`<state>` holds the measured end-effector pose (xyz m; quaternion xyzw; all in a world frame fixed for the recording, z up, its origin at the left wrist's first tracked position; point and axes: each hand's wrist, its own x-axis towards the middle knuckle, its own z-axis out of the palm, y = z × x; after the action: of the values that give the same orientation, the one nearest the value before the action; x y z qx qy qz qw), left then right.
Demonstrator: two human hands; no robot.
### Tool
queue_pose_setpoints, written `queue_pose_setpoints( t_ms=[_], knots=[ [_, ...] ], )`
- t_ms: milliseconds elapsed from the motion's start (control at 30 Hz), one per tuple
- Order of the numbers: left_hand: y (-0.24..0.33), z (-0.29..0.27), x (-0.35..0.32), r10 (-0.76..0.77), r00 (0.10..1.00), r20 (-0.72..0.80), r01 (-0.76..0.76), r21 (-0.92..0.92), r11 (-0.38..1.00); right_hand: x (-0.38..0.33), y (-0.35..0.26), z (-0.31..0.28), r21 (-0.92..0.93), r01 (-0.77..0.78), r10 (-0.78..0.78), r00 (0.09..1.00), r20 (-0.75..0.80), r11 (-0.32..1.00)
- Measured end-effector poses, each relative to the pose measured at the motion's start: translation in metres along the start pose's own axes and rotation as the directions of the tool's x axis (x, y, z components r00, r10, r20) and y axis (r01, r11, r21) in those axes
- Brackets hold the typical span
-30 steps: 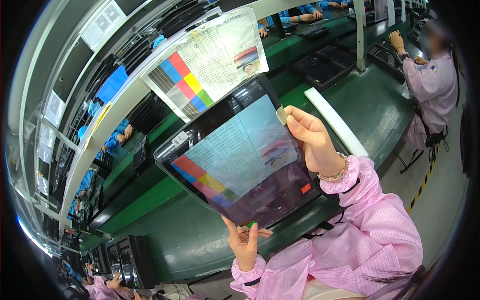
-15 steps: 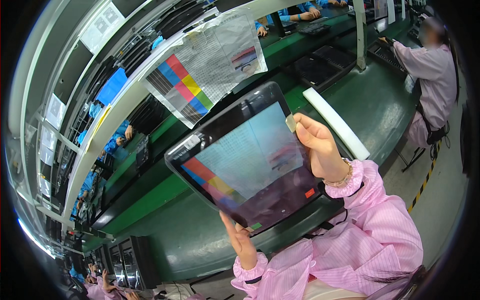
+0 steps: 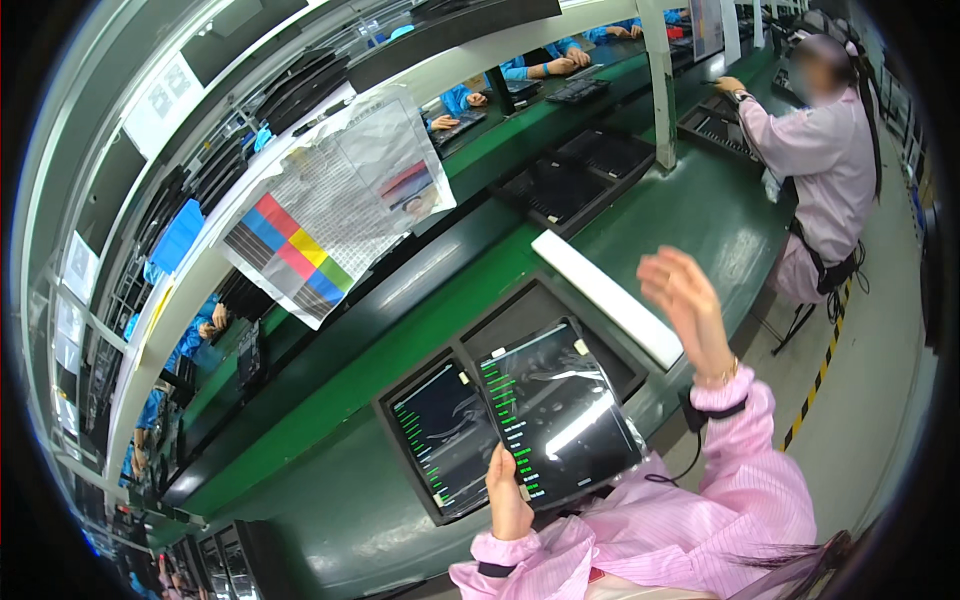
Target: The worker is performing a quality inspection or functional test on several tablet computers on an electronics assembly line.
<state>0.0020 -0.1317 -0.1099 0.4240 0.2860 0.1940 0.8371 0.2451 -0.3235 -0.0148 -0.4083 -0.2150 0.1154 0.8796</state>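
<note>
My left hand point(image 3: 508, 495) grips the lower left edge of a black tablet point(image 3: 560, 410), its lit dark screen facing me with a column of green lines. The tablet is tilted over one compartment of a black tray point(image 3: 530, 308); whether it touches the tray I cannot tell. My right hand point(image 3: 690, 305) is raised off the tablet, fingers stretched out and holding nothing. In the tray's left compartment lies a second tablet point(image 3: 435, 435) with similar green lines. Beyond the tray, near my right hand, a white foam bar point(image 3: 607, 298) rests on the green bench point(image 3: 345, 505).
A printed sheet with colour blocks point(image 3: 335, 205) hangs from the shelf rail ahead. Farther back lies another black tray point(image 3: 555, 190) beside a white post point(image 3: 657, 90). A person in pink point(image 3: 820, 150) works at the right; several blue-sleeved people work across the line.
The tablet has come down from before the printed sheet to over the tray. Its screen switched from a camera picture to green lines on black. My right hand has let go.
</note>
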Motion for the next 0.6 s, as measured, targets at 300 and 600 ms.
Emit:
queue_pose_setpoints(
  t_ms=[300,600],
  knots=[
    [-0.029,0.033,0.099,-0.002,0.999,-0.045,-0.001,-0.057,0.998,-0.049,0.082,-0.072,-0.641,-0.257,0.411,0.906,0.099,0.723],
    [-0.011,0.022,0.066,0.012,0.991,-0.132,-0.001,0.088,0.996,-0.044,0.073,-0.039,-0.731,-0.341,0.577,0.812,0.088,0.591]
  ],
)
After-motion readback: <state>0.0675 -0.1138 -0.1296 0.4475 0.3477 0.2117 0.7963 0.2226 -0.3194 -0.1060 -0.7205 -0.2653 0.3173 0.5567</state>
